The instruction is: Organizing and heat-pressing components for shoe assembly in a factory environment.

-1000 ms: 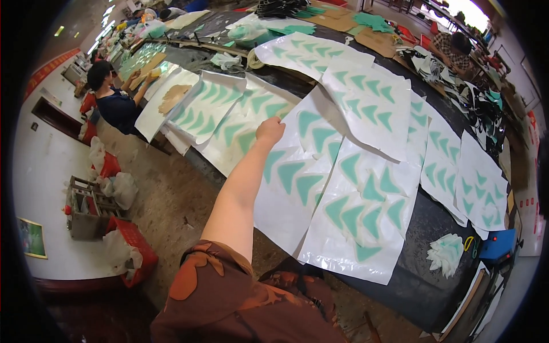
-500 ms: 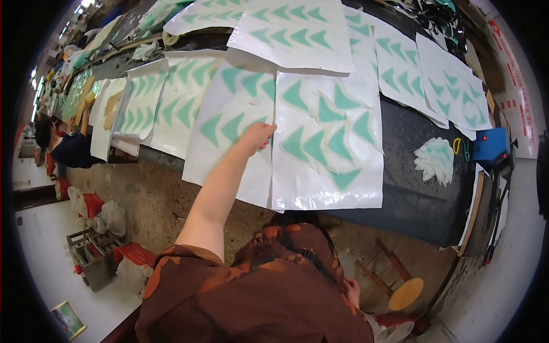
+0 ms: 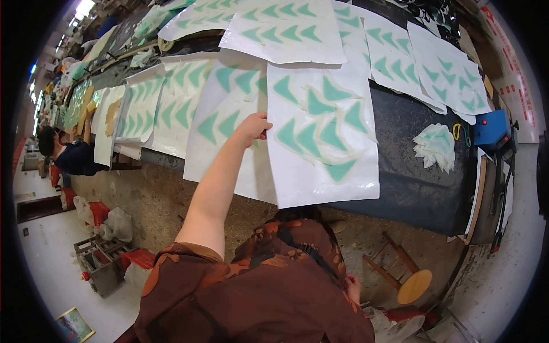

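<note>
While left hand point(image 3: 255, 128) pinches sheet point(image 3: 297, 183), red crate point(image 3: 140, 257) holds bag point(image 3: 135, 277).

We look down from the wearer's head, through one wide fisheye lens, at the large front white sheet point(image 3: 320, 131): near, from above its closer edge, facing across it, with floor point(image 3: 148, 200) below it bending toward the rim.

floor point(image 3: 154, 191) brown, speckled; left wall point(image 3: 48, 260) white, framed picture point(image 3: 75, 324) at lower left; right wall point(image 3: 523, 188) pale grey; round-seated wooden stool point(image 3: 414, 287) at lower right; ceiling light point(image 3: 84, 8) lit.
</note>
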The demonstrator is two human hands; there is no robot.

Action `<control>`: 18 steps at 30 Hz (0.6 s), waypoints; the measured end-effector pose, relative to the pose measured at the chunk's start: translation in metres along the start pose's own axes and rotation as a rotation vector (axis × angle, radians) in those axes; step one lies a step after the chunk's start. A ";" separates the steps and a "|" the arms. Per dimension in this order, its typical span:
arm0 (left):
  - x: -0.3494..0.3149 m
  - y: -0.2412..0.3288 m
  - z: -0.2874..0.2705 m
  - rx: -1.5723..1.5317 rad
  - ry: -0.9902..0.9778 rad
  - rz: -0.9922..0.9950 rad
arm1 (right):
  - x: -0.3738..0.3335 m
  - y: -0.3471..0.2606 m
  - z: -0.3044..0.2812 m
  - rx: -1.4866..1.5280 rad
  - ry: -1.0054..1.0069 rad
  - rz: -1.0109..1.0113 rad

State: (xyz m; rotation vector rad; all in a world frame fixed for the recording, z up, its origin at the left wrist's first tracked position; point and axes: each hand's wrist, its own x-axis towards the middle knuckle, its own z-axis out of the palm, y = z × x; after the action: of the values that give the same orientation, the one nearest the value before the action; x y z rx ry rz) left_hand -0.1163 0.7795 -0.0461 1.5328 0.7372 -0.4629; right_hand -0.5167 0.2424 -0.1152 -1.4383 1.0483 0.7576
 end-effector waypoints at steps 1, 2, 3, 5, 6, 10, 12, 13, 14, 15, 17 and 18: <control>-0.003 0.006 -0.007 0.050 -0.016 -0.018 | 0.000 0.000 0.000 0.003 0.000 0.000; -0.003 0.009 -0.013 0.100 -0.033 -0.036 | 0.001 -0.001 0.001 0.003 0.008 0.008; 0.000 0.006 -0.022 0.099 -0.029 -0.036 | 0.001 -0.003 0.003 -0.002 0.011 0.016; 0.007 -0.004 -0.035 0.115 0.010 -0.057 | -0.001 -0.009 0.006 -0.023 0.021 0.006; 0.008 -0.005 -0.038 0.137 0.026 -0.069 | -0.001 -0.010 0.006 -0.041 0.036 -0.006; 0.012 -0.014 -0.040 0.061 0.065 -0.108 | -0.008 -0.017 0.011 -0.012 0.055 -0.021; 0.008 -0.014 -0.033 0.044 0.097 -0.104 | -0.013 -0.024 0.015 -0.031 0.068 -0.015; 0.010 -0.018 -0.029 0.046 0.091 -0.108 | -0.013 -0.025 0.015 -0.029 0.074 -0.010; 0.013 -0.021 -0.026 0.010 0.101 -0.069 | -0.014 -0.025 0.015 -0.028 0.074 -0.017; 0.013 -0.023 -0.022 -0.024 0.110 -0.031 | -0.015 -0.024 0.015 -0.025 0.074 -0.021; 0.014 -0.023 -0.020 -0.014 0.130 -0.021 | -0.016 -0.022 0.016 -0.025 0.077 -0.026; 0.014 -0.022 -0.018 -0.007 0.157 -0.004 | -0.016 -0.021 0.015 -0.028 0.074 -0.039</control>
State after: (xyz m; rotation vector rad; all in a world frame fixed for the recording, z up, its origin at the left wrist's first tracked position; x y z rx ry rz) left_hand -0.1234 0.7989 -0.0696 1.5742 0.8626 -0.3449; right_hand -0.5019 0.2595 -0.0949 -1.5157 1.0665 0.6984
